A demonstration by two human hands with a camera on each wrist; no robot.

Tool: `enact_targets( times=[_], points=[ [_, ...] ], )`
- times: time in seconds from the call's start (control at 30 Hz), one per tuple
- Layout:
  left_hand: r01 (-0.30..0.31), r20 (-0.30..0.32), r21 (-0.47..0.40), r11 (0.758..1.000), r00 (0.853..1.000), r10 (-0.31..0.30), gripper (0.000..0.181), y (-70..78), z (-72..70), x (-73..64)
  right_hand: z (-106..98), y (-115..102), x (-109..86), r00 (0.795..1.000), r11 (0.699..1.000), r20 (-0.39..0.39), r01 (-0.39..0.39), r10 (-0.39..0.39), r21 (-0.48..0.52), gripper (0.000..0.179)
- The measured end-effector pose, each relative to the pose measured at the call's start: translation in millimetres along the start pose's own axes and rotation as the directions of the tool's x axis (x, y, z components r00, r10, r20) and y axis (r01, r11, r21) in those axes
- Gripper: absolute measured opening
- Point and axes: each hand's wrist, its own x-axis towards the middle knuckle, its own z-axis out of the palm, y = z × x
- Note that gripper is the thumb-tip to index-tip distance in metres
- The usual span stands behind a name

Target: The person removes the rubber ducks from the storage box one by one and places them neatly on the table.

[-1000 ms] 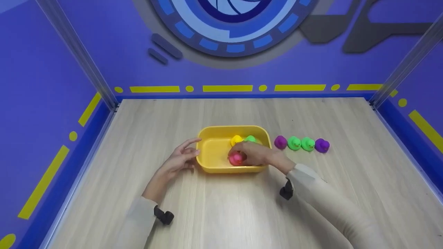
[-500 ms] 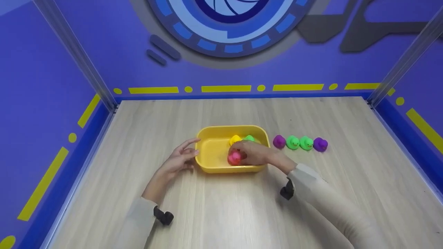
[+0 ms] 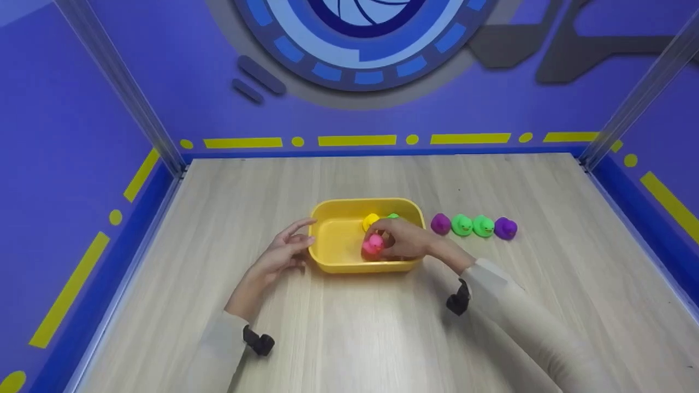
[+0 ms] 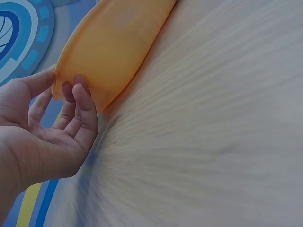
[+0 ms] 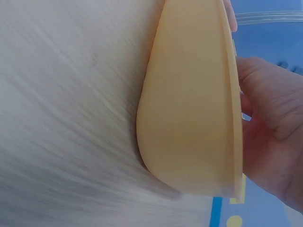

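My right hand (image 3: pixel 404 237) reaches into the yellow plastic tub (image 3: pixel 333 266) and pinches a pink rubber duck (image 3: pixel 373 244) between finger and thumb, near the front wall. A reddish patch shows just below the duck. Behind it in the tub are a yellow duck (image 3: pixel 370 221) and a green duck (image 3: pixel 393 216), the green one mostly hidden by the hand. At the tub's left end, the fingertips of my left hand (image 3: pixel 278 254) touch the rim and outer wall, as the left wrist view shows. In the right wrist view, the tub wall (image 5: pixel 189 104) hides the fingertips.
Right of the tub stand a purple duck (image 3: pixel 441 224), two green ducks (image 3: pixel 462 225) and another purple duck (image 3: pixel 505 228) in a row. Blue printed panels (image 3: pixel 164 98) enclose the wooden table (image 3: pixel 349 338) at the back and both sides.
The pink duck has shifted slightly up and right in the head view along with my right hand, and more of it shows. My left hand stays at the tub's end.
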Motion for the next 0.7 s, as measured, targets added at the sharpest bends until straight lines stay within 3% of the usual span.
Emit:
enact_targets(
  times=[0.23,0.43,0.7],
  points=[
    [0.014,-0.017,-0.014,1.0,1.0,-0.015,0.054,-0.8,-0.1,1.3,-7.2,1.7,-6.1,1.0,1.0,-0.028,-0.001,0.002,0.027,0.041],
    [0.022,-0.025,-0.023,0.999,0.999,-0.023,0.055,-0.8,-0.5,1.4,-14.2,3.9,-11.8,0.997,0.994,-0.058,0.059,-0.053,0.095,0.037],
    [0.017,-0.002,-0.035,0.999,1.0,-0.017,0.054,-0.3,0.9,0.3,-23.8,7.6,-18.4,0.995,0.993,-0.074,0.08,-0.073,0.087,0.037]
  ],
)
